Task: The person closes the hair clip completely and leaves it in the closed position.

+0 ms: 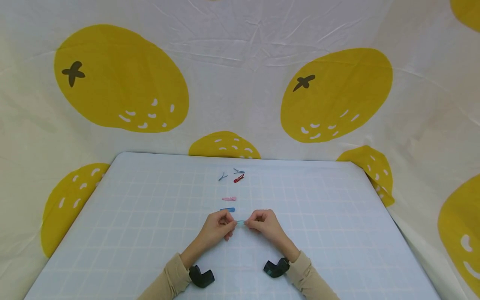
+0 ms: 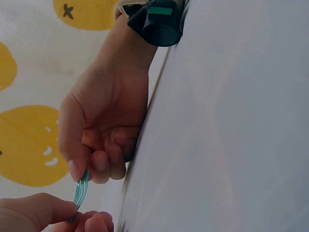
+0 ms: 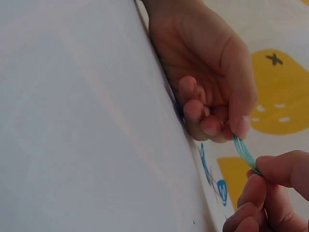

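Observation:
A teal snap hair clip (image 1: 241, 222) is held level between the two hands, just above the table, and looks slightly bowed. My left hand (image 1: 218, 225) pinches one end between thumb and finger. At the other end, the thumb and finger of my right hand (image 1: 265, 224) pinch it. In the left wrist view the hair clip (image 2: 82, 187) shows its narrow parallel strips, with the right hand (image 2: 104, 116) beyond it. A blue hair clip (image 1: 229, 209) lies just past the left hand, partly hidden by it.
Farther up the table (image 1: 150, 233) lie a pink hair clip (image 1: 229, 198), a red one (image 1: 238, 178) and two bluish clips, one on the left (image 1: 223, 176) and one at the back (image 1: 238, 171), both spread apart. Behind hangs a fruit-printed cloth (image 1: 232, 91).

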The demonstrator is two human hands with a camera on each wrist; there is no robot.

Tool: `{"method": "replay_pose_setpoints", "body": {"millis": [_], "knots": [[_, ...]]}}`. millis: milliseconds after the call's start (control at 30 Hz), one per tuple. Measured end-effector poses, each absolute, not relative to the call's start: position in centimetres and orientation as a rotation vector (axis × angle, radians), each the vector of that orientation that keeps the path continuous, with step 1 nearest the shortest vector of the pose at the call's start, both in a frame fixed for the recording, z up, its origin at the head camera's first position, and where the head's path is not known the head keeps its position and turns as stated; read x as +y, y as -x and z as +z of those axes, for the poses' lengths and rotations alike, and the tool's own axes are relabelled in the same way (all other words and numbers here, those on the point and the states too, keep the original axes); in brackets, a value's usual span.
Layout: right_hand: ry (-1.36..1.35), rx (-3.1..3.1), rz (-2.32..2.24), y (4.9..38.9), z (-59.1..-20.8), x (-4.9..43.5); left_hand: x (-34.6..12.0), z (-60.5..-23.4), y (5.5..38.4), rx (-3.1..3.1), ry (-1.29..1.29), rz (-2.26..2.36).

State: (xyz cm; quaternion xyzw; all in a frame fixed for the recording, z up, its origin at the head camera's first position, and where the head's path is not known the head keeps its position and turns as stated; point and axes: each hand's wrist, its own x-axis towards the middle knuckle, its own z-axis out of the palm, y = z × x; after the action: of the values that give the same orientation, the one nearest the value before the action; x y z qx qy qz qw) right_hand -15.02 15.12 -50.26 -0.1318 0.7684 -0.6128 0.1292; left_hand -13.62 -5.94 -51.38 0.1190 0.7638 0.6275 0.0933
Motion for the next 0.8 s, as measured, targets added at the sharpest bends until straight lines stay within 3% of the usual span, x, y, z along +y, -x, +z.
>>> {"method": "replay_pose_setpoints", "body": {"millis": [500,800], "knots": [[0.428,2.223,-1.849,15.2,-51.2,15.2,-6.4,-52.7,14.0,2.229,-0.430,1.981],[0.389,2.223,-1.840,15.2,-51.1,15.2,-6.6,-51.9,14.2,2.288,-0.342,1.966]]}}
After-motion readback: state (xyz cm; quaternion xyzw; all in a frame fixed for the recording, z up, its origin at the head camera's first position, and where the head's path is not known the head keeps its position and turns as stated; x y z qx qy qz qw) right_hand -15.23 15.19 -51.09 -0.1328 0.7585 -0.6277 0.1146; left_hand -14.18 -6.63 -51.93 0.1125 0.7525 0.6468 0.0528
